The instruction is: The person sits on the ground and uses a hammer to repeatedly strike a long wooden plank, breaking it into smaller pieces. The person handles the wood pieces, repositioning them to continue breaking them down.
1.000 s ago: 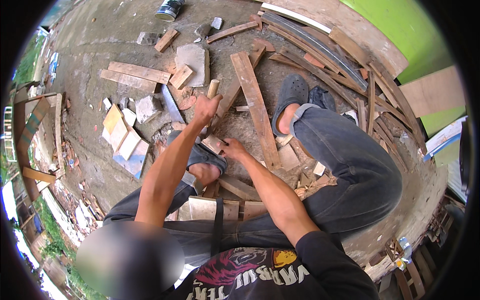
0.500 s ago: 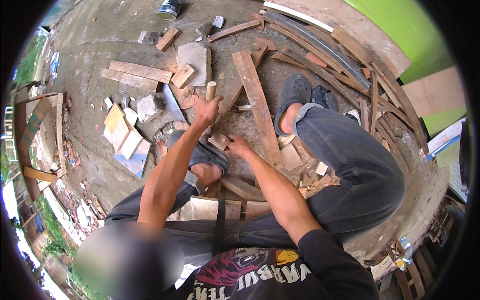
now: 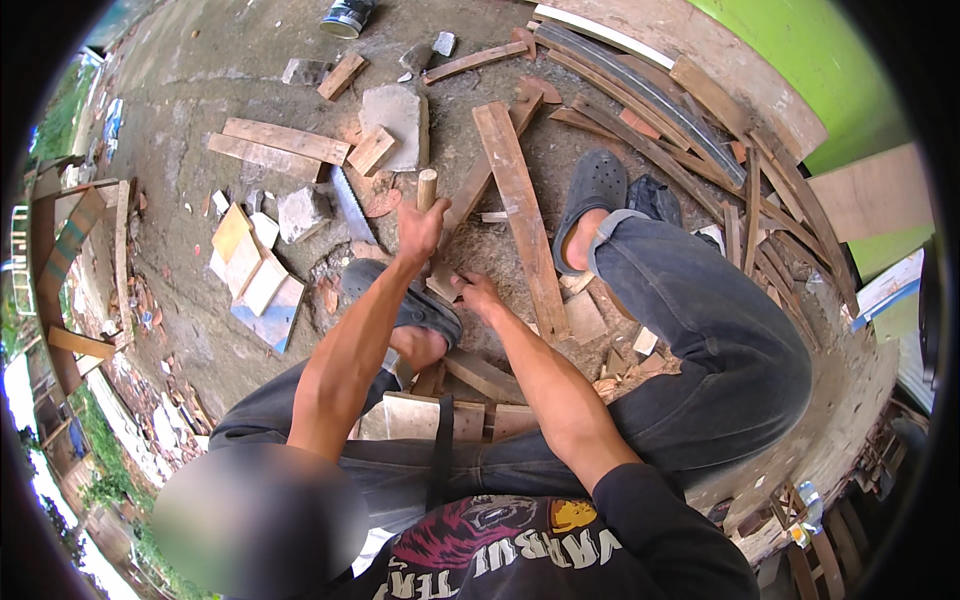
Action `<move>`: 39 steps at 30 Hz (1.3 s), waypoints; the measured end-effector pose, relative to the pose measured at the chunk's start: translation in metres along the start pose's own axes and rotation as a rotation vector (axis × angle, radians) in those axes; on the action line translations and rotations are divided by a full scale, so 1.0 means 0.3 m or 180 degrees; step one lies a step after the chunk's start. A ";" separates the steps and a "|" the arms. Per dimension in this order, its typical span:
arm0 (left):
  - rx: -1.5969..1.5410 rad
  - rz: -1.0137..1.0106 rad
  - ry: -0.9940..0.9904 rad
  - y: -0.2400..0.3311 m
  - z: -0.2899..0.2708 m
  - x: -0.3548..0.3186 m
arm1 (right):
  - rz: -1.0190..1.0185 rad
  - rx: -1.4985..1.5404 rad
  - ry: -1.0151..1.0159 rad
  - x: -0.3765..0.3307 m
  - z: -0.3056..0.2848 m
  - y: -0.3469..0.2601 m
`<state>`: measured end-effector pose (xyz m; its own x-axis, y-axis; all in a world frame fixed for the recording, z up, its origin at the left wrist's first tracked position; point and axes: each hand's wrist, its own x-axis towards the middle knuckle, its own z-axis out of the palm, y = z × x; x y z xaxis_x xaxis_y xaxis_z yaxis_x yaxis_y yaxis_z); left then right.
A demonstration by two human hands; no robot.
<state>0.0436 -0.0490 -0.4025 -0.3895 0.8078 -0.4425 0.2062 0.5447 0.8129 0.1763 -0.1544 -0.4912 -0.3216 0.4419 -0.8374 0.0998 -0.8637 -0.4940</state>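
My left hand [image 3: 422, 232] is wrapped round a round wooden handle [image 3: 427, 188], whose pale end sticks up above the fist. The tool's lower end is largely hidden by the hand, so its kind cannot be made out. Just below it, my right hand [image 3: 478, 297] is closed with its fingertips at a small wood piece [image 3: 442, 283], which lies beside my left clog [image 3: 425, 313]. A long plank [image 3: 470, 190] slants away from near my hands. Another brown plank [image 3: 520, 215] lies between my feet.
A handsaw [image 3: 350, 207] lies on the ground left of my hands. Concrete chunks [image 3: 303, 214], a stone slab [image 3: 395, 110] with a wood block [image 3: 373, 151] and several board offcuts [image 3: 262, 285] surround it. Long timber strips [image 3: 660, 150] are piled at the right. A can [image 3: 346, 18] stands far off.
The whole view has shifted slightly. My left hand stays round the handle just above the wood piece, and my right hand keeps its place at it.
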 end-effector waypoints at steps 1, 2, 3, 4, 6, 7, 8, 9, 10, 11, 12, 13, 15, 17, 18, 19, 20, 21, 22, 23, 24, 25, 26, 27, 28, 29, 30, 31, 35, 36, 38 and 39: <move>0.0038 0.0077 0.0020 -0.016 0.000 0.007 | -0.0082 0.0090 0.0089 -0.013 0.010 0.004; -0.0002 0.0011 -0.0015 -0.031 -0.004 0.016 | -0.0165 0.0179 0.0177 -0.022 0.016 0.004; -0.0041 -0.0056 -0.0048 -0.047 -0.009 0.025 | -0.0118 -0.0018 0.0211 -0.023 0.016 -0.004; -0.0084 -0.0128 -0.0091 -0.043 -0.007 0.020 | -0.0065 -0.0215 0.0255 -0.035 0.013 -0.029; 0.0245 -0.0013 -0.0101 -0.038 -0.002 0.000 | -0.0144 -0.0630 0.0333 -0.025 0.001 -0.037; 0.0412 0.0069 -0.0121 -0.008 0.001 -0.009 | -0.0295 -0.0831 0.0387 0.011 -0.014 -0.014; 0.0379 0.0065 -0.0168 0.016 0.005 -0.017 | -0.0442 -0.1036 0.0433 0.035 -0.022 0.002; 0.0346 0.0061 -0.0217 0.040 0.010 -0.025 | -0.0477 -0.1061 0.0466 0.058 -0.030 0.019; 0.0318 0.0045 -0.0252 0.047 0.010 -0.029 | -0.0507 -0.1091 0.0481 0.065 -0.030 0.025; 0.0420 0.0086 -0.0231 0.047 0.010 -0.028 | -0.0536 -0.1118 0.0501 0.071 -0.031 0.031; 0.0523 0.0129 -0.0216 0.050 0.012 -0.026 | -0.0561 -0.1159 0.0520 0.076 -0.032 0.039; 0.0629 0.0165 -0.0191 0.046 0.011 -0.022 | -0.0583 -0.1204 0.0526 0.067 -0.024 0.035; 0.0791 0.0421 0.0141 -0.002 0.033 -0.011 | -0.0385 -0.0922 0.0516 0.038 0.004 0.037; 0.0741 0.0451 0.0241 -0.012 0.061 0.021 | 0.0032 -0.0302 0.0510 -0.034 0.042 -0.007; 0.0634 0.0327 0.0165 -0.008 0.058 0.038 | -0.0143 -0.0520 0.0521 -0.015 0.030 -0.003; 0.0548 0.0177 0.0068 -0.014 0.053 0.037 | -0.0220 -0.0701 0.0515 0.002 0.008 0.031; 0.0477 0.0066 -0.0006 -0.008 0.045 0.044 | -0.0341 -0.0871 0.0495 0.030 -0.004 0.037; 0.0476 0.0085 -0.0055 -0.009 0.043 0.035 | -0.0462 -0.1043 0.0474 0.051 -0.016 0.049; 0.0462 0.0114 -0.0089 -0.007 0.040 0.024 | -0.0562 -0.1187 0.0435 0.055 -0.033 0.042; 0.0447 0.0145 -0.0125 -0.002 0.039 0.021 | -0.0552 -0.1231 0.0375 0.064 -0.032 0.033; 0.0522 0.0150 -0.0115 0.008 0.036 0.031 | -0.0543 -0.1274 0.0317 0.073 -0.029 0.024; 0.0587 0.0130 -0.0099 0.019 0.034 0.030 | -0.0512 -0.1333 0.0250 0.065 -0.032 0.015; 0.0652 0.0111 -0.0087 0.025 0.035 0.031 | -0.0382 -0.1271 0.0176 0.056 -0.041 0.006; 0.0751 -0.0006 -0.0110 0.023 0.044 0.038 | -0.0252 -0.1205 0.0105 0.047 -0.050 -0.003; 0.0859 -0.0116 -0.0117 0.022 0.045 0.055 | -0.0134 -0.1137 0.0019 0.027 -0.046 -0.034; 0.0963 -0.0236 -0.0123 0.020 0.046 0.070 | -0.0097 -0.1206 0.0002 0.001 -0.042 -0.061; 0.0986 -0.0263 -0.0083 0.019 0.044 0.088 | -0.0059 -0.1277 -0.0017 -0.025 -0.038 -0.088; 0.1009 -0.0276 -0.0066 0.033 0.050 0.106 | -0.0024 -0.1335 -0.0013 -0.035 -0.044 -0.099; 0.0972 -0.0467 -0.0136 0.059 0.057 0.112 | -0.0130 -0.1164 0.0108 -0.022 -0.043 -0.066; 0.0897 -0.0395 -0.0105 0.036 0.053 0.107 | -0.0134 -0.1138 0.0107 -0.016 -0.045 -0.055; 0.0740 -0.0208 -0.0027 -0.003 0.037 0.104 | -0.0191 -0.1074 0.0126 0.004 -0.047 -0.040; 0.0484 -0.0314 -0.0104 -0.019 0.028 0.109 | -0.0220 -0.1036 0.0144 0.010 -0.043 -0.030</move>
<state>0.0374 -0.0237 -0.4247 -0.3858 0.7543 -0.5312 0.3027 0.6474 0.6994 0.1867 -0.1422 -0.4924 -0.2968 0.5133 -0.8053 0.3770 -0.7118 -0.5926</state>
